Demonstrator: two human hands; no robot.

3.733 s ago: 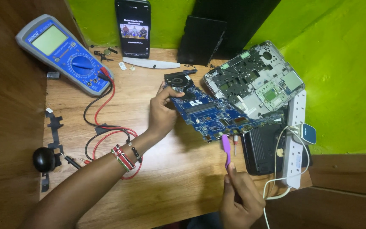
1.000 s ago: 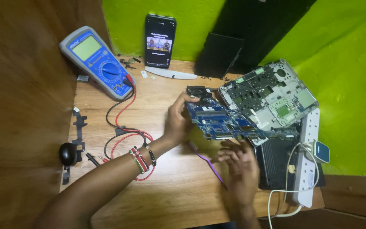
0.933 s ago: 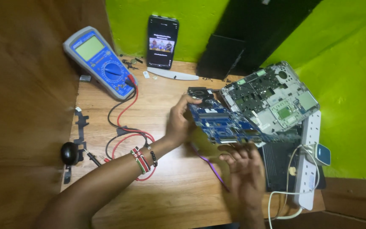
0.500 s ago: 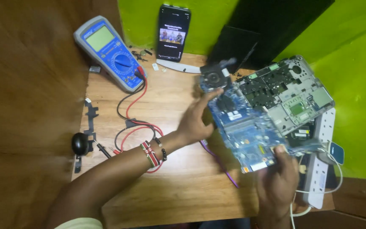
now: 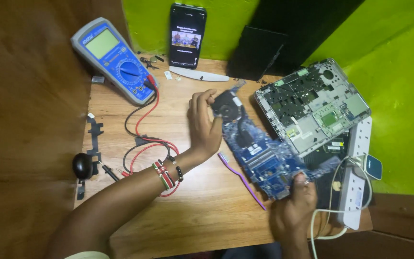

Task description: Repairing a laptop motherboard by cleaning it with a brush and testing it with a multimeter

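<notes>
A blue laptop motherboard (image 5: 259,156) with a black fan at its far end is held just above the wooden desk (image 5: 202,211). My left hand (image 5: 206,125) grips its left edge near the fan. My right hand (image 5: 295,207) holds its near right corner. Under the board's near left edge lies a purple toothbrush (image 5: 244,180), flat on the desk. The grey laptop base (image 5: 312,105) sits just right of the board, with no hand on it.
A blue multimeter (image 5: 113,60) with red and black leads (image 5: 142,144) lies at the back left. A phone (image 5: 187,34) leans on the green wall. A white power strip (image 5: 358,172) with a plug and cable runs along the right edge. Small black parts (image 5: 86,160) lie left.
My right hand put down the purple toothbrush and took the motherboard's near corner. Both hands have lifted and swung the board away from the laptop base toward the desk's middle.
</notes>
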